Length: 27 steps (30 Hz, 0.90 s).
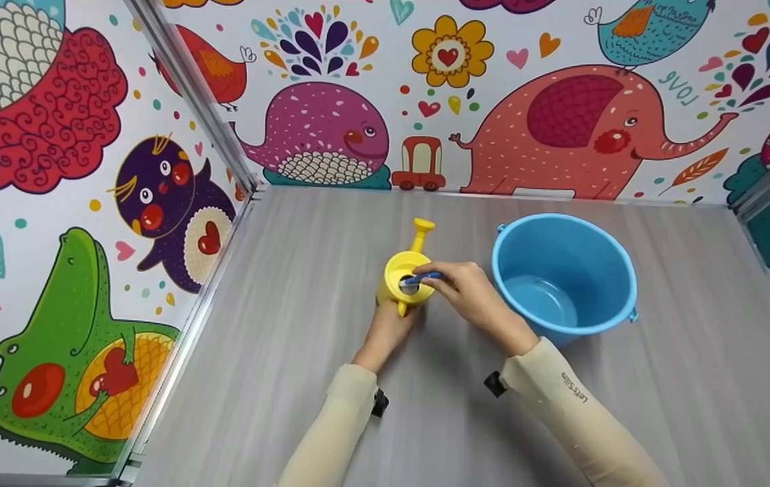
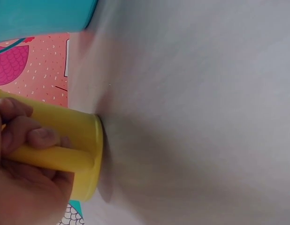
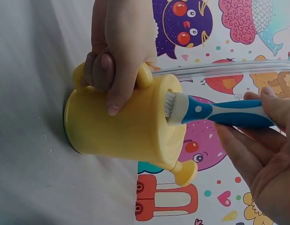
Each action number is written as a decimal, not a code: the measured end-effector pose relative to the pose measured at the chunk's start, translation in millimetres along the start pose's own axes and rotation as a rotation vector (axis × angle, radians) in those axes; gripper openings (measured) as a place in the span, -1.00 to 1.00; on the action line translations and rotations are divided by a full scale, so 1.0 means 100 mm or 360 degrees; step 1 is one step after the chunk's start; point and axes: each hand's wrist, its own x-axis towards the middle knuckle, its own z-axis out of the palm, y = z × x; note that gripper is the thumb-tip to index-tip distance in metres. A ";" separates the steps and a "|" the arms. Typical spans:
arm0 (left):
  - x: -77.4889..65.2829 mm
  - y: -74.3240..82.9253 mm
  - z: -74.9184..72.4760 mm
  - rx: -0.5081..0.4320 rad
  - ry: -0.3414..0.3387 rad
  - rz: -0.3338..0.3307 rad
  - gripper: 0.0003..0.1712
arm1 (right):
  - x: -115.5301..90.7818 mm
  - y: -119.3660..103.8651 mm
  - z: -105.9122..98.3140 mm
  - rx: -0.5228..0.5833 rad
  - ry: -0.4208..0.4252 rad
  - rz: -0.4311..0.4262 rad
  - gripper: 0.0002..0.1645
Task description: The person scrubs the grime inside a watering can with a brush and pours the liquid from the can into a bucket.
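Note:
A yellow watering can stands upright on the table, its spout pointing away from me. My left hand grips its handle, fingers curled round it in the left wrist view. Between thumb and fingers, my right hand pinches a blue-and-white brush by its handle. The white bristles are at the can's top opening, partly hidden by the rim in the right wrist view. The left thumb lies along the can's side.
Close on the right of my right hand stands a blue bucket, open at the top. Printed panels with cartoon animals wall the grey table at the back and sides, with metal edging at the corners.

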 end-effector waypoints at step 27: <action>0.02 0.04 -0.01 0.0045 -0.0038 -0.0067 -0.77 | 0.04 -0.04 -0.14 -0.0110 -0.0105 -0.0112 -0.71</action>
